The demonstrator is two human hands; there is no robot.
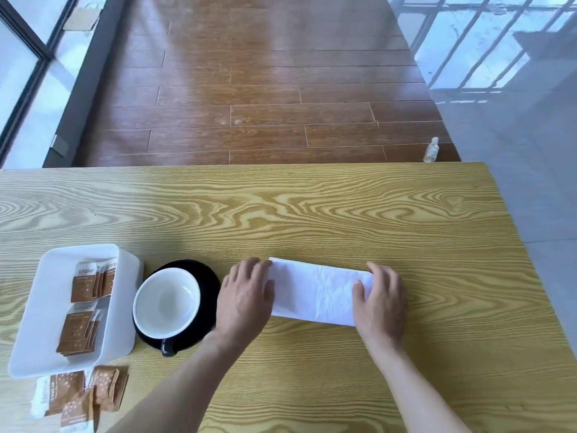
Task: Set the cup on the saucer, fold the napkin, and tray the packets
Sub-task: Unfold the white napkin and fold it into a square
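Note:
A white napkin lies folded into a long strip on the wooden table. My left hand presses flat on its left end and my right hand on its right end, fingers spread. A cup, white inside and black outside, stands on a black saucer left of my left hand. A white tray at the far left holds several brown packets. More brown packets lie loose on the table in front of the tray.
The table's far edge and right edge border a wooden floor and grey tiles. A small clear bottle stands on the floor beyond the far right corner.

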